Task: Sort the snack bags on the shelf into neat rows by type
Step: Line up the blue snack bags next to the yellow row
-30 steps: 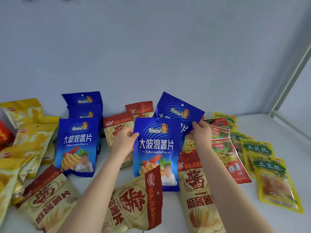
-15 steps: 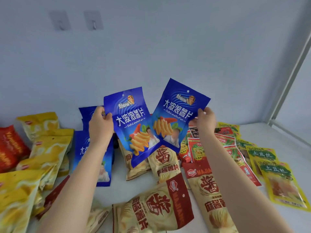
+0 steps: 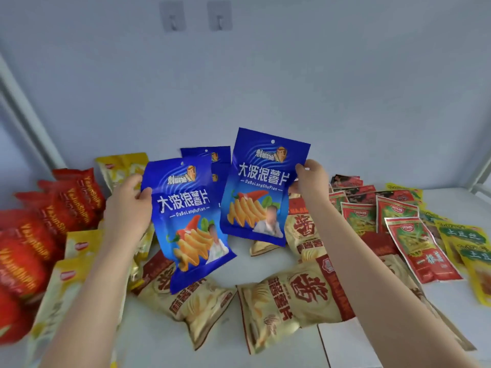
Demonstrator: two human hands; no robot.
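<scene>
My left hand (image 3: 130, 208) grips the left edge of a blue chip bag (image 3: 191, 224), held tilted above the shelf. My right hand (image 3: 312, 181) pinches the right edge of a second blue chip bag (image 3: 261, 192), held upright beside the first. More blue bags (image 3: 212, 158) lean against the back wall behind them. Cream-and-red bags (image 3: 292, 301) lie loose below my hands. Red bags (image 3: 34, 235) sit at the far left, with yellow bags (image 3: 121, 168) beside them.
Small red-and-green packets (image 3: 419, 248) and yellow-green packets (image 3: 467, 245) lie in rows on the right. The white shelf surface (image 3: 159, 335) shows near the front. Two wall hooks (image 3: 196, 17) hang high on the back wall. A shelf post (image 3: 26, 107) rises at left.
Both blue bags have shifted right and spread apart; the right one now stands upright. The view has swung left, bringing the red bags into sight.
</scene>
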